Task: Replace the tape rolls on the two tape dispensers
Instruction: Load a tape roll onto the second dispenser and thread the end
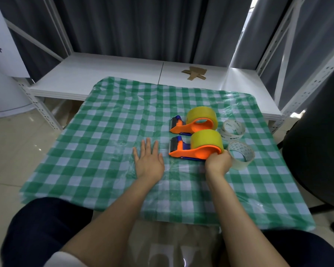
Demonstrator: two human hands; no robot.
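Two orange tape dispensers lie side by side on the green checked tablecloth (pixel 104 170). The far dispenser (pixel 191 126) and the near dispenser (pixel 193 151) each carry a yellow tape roll (pixel 207 139). My right hand (pixel 218 160) grips the rear end of the near dispenser. My left hand (pixel 148 158) rests flat on the cloth, fingers straight, just left of that dispenser. Two nearly empty clear rolls lie to the right, one at the back (pixel 232 130) and one beside my right hand (pixel 241 155).
A white metal shelf (pixel 96 74) stands behind the table with scraps of brown tape (pixel 195 73) on it. A black chair (pixel 316 141) crowds the right side. Grey curtains hang at the back. My knees show under the table's near edge.
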